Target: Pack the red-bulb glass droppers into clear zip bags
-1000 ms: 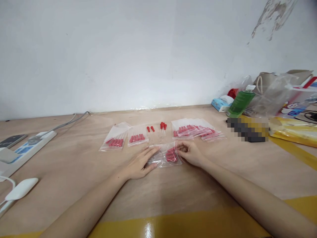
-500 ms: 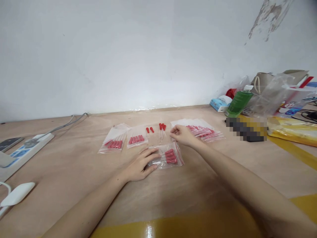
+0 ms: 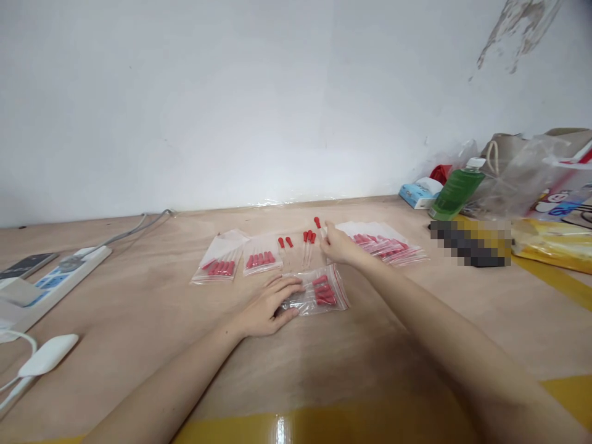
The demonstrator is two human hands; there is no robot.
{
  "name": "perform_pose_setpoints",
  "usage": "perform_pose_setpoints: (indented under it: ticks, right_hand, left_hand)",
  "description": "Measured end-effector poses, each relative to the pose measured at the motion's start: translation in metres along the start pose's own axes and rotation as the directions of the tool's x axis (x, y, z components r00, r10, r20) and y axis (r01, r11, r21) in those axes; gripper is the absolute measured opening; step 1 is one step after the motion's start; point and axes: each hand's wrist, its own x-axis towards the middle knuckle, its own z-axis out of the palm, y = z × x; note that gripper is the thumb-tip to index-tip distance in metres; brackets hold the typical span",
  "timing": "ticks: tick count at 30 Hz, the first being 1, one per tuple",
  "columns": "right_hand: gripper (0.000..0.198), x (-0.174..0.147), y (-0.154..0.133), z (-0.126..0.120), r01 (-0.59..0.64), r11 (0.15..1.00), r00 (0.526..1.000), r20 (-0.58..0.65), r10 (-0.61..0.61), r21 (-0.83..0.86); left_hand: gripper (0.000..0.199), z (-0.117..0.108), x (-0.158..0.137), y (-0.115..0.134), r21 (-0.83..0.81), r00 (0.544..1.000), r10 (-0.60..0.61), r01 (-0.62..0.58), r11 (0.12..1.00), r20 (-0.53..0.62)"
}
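My left hand (image 3: 268, 308) lies palm down with fingers stretched over the left end of a clear zip bag (image 3: 305, 302). Several droppers with red rubber bulbs are inside that bag. Between its thumb and fingers, my right hand (image 3: 340, 242) pinches a single dropper (image 3: 317, 222), its red bulb up and its clear tube partly hidden by the fingers. Just left of this hand, a small group of loose droppers (image 3: 309, 237) lies on the table. Two more loose droppers (image 3: 285, 242) are further left.
Two filled bags (image 3: 260, 259) lie at left, and a fanned stack of filled bags (image 3: 383, 243) lies beyond my right wrist. At right are a green bottle (image 3: 460, 190), a tissue pack (image 3: 419, 195) and plastic bags. A power strip (image 3: 60, 280) and a white plug (image 3: 49, 354) sit at left.
A red-bulbed dropper now shows at my right fingertips, where none was visible before. My right hand has turned slightly upward. My left hand stays on the bag; the view has shifted a little.
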Motion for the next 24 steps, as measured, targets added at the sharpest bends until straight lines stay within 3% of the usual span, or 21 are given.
perform_pose_setpoints:
  ticks: [3, 5, 7, 10, 13, 24]
  right_hand:
    - [0.069, -0.029, 0.018, -0.020, 0.029, 0.937, 0.999, 0.026, -0.041, 0.349]
    - [0.080, -0.047, 0.031, -0.026, -0.031, 0.814, 0.999, 0.043, 0.008, 0.580]
    - [0.084, -0.059, 0.041, -0.025, -0.064, 0.703, 0.995, -0.008, 0.098, 0.708]
    - [0.081, -0.067, 0.048, -0.013, -0.053, 0.627, 0.960, -0.133, 0.246, 0.777]
    - [0.076, -0.067, 0.046, 0.002, -0.024, 0.592, 0.927, -0.205, 0.316, 0.806]
    - [0.051, -0.074, 0.046, 0.023, 0.051, 0.578, 0.945, -0.226, 0.235, 0.814]
  left_hand:
    - [0.041, 0.001, 0.000, -0.001, -0.002, 1.000, -0.001, 0.001, 1.000, -0.002]
    - [0.043, 0.001, 0.000, -0.002, 0.003, 1.000, -0.001, 0.001, 1.000, 0.000]
    - [0.043, 0.002, 0.000, -0.003, 0.006, 1.000, -0.004, 0.004, 1.000, 0.003]
    - [0.043, 0.002, 0.000, -0.005, 0.002, 1.000, -0.005, 0.005, 1.000, -0.002]
    - [0.043, 0.002, -0.001, -0.005, -0.001, 1.000, -0.001, 0.001, 1.000, -0.005]
    - [0.043, 0.003, -0.001, -0.006, -0.010, 1.000, 0.000, 0.000, 1.000, -0.003]
